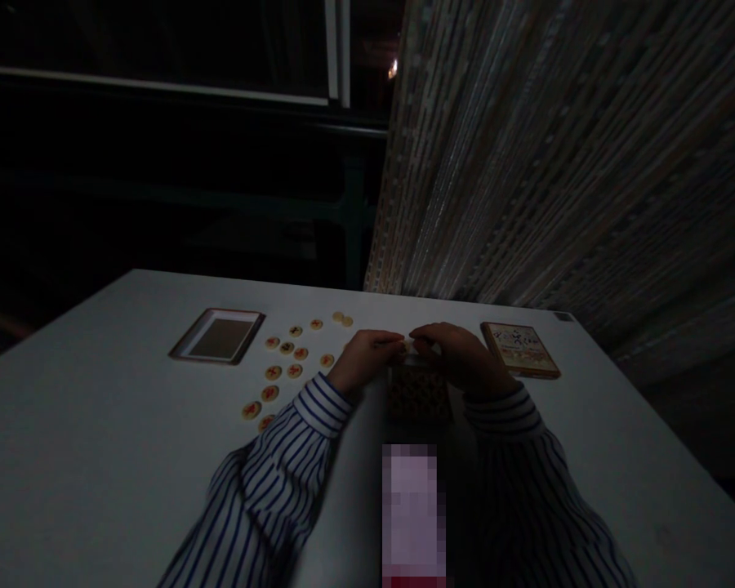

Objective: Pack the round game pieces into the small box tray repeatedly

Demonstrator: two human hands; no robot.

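Observation:
Both hands meet above a small dark box [419,400] filled with round xiangqi pieces. My left hand [365,358] is closed, its thumb and fingers pinching what looks like a pale xiangqi piece [405,348]. Close beside it, my right hand [459,356] is curled with fingertips pinched together; what they hold, if anything, is hidden in the dim light. Left of my hands, several loose xiangqi pieces [295,371] with red or dark characters lie spread on the white table [110,425]. Two plain-looking discs [343,319] lie together farther back.
An open shallow tray or lid [254,336] rests on the table's left side. At the right lies a flat box or lid with printed writing [523,349]. Behind the table's right part hangs a string curtain [496,163]. A pixelated pale rectangle [412,510] covers the near middle.

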